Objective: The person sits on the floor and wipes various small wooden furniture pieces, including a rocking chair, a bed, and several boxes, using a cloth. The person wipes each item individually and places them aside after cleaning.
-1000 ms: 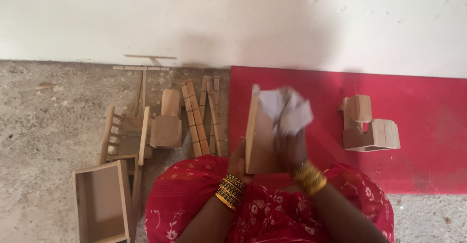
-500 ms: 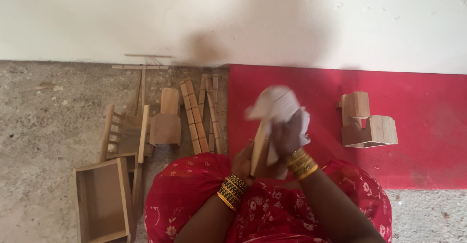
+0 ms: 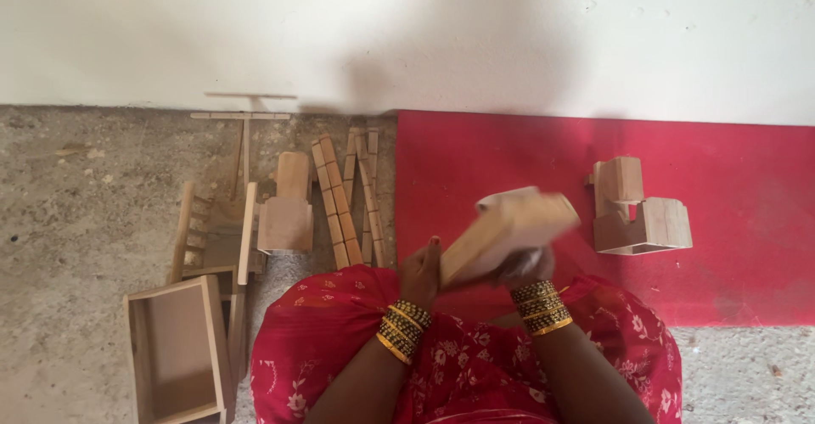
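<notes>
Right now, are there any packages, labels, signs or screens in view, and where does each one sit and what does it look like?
None in view: no package, label, sign or screen.
Open wooden box: on the concrete floor at lower left, shallow, rectangular, plain pale wood.
Wooden board: held in both hands over the red mat, flat, pale, unmarked, blurred.

The wooden board (image 3: pixel 507 230), earlier held upright on edge, now lies tilted flat between both hands; the white cloth, earlier bunched over it, is out of sight.
</notes>
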A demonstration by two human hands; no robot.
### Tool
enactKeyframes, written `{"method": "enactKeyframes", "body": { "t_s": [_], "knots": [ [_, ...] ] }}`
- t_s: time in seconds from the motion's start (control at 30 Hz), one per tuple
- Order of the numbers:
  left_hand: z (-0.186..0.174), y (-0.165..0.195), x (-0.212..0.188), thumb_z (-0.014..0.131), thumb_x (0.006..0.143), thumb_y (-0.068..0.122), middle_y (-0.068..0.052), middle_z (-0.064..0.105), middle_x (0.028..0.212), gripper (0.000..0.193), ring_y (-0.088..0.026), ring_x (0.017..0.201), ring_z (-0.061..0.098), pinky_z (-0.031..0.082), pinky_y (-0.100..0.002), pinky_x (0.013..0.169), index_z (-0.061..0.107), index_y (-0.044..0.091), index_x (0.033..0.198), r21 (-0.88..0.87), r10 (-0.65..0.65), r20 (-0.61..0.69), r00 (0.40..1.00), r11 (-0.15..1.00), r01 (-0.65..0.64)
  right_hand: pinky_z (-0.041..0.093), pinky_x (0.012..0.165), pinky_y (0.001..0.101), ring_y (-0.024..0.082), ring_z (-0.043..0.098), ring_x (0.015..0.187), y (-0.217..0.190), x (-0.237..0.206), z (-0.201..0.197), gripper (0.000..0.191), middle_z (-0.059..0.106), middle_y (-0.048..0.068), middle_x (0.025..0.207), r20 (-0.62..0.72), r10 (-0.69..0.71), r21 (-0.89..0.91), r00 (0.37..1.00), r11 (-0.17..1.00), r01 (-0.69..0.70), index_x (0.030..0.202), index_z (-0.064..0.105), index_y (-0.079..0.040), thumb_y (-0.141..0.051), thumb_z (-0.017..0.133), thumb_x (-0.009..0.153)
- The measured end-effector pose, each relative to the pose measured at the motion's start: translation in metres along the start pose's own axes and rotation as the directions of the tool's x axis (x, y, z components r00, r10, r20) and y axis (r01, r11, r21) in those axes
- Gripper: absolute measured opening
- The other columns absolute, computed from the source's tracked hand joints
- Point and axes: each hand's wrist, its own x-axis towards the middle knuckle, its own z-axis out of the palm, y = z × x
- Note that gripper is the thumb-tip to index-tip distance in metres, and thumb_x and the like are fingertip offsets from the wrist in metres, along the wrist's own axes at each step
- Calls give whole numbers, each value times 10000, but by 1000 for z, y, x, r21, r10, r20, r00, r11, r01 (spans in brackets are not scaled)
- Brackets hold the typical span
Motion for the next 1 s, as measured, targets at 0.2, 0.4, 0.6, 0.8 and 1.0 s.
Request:
{"method": "enactKeyframes", "body": {
  "t_s": [0.2, 0.4, 0.6, 0.8, 1.0],
  "knots": [
    [-10, 29, -2, 552, 990, 333, -268, 626, 1230, 671, -357, 1013, 689, 622, -446, 832, 354, -30, 1518, -599, -142, 627, 766, 540, 591, 625, 696, 341, 205, 720, 864, -35, -37, -13, 314, 711, 111, 1032, 418, -26, -398, 908, 893, 208, 1188, 657, -58, -272, 457, 1075],
    [-21, 65, -15, 675, 928, 221, -21, 609, 1242, 739, -154, 1058, 636, 578, -330, 855, 317, 205, 1575, -624, -59, 298, 953, 743, 242, 618, 619, 339, 203, 716, 773, -95, -26, -27, 262, 716, 81, 945, 146, -280, -827, 949, 492, 273, 1159, 680, -96, -242, 480, 1074],
    [-14, 66, -23, 594, 1013, 301, 1, 495, 890, 628, -73, 707, 446, 437, -237, 587, 335, 211, 1578, -562, 60, 311, 949, 816, 132, 602, 801, 360, 195, 697, 855, -32, -91, 26, 122, 761, 24, 887, 528, 569, -662, 631, -190, 725, 942, 749, -146, -213, 687, 861],
    [-8, 55, -29, 599, 1082, 244, 67, 577, 1112, 515, -7, 963, 574, 531, -194, 817, 351, 148, 1523, -571, 284, 213, 935, 813, -117, 527, 905, 506, 356, 577, 1161, -24, -103, 39, 299, 648, 153, 1206, 675, 156, -709, 721, -132, 692, 1197, 659, -60, -165, 552, 938],
    [-7, 54, -30, 597, 1049, 220, 31, 515, 892, 485, -32, 706, 476, 434, -197, 569, 382, 146, 1478, -556, 220, 195, 956, 828, -77, 494, 965, 529, 445, 488, 1268, -16, -98, 41, 363, 518, 279, 1367, 467, -33, -874, 884, -166, 456, 1221, 609, 1, -184, 548, 915]
  ]
}}
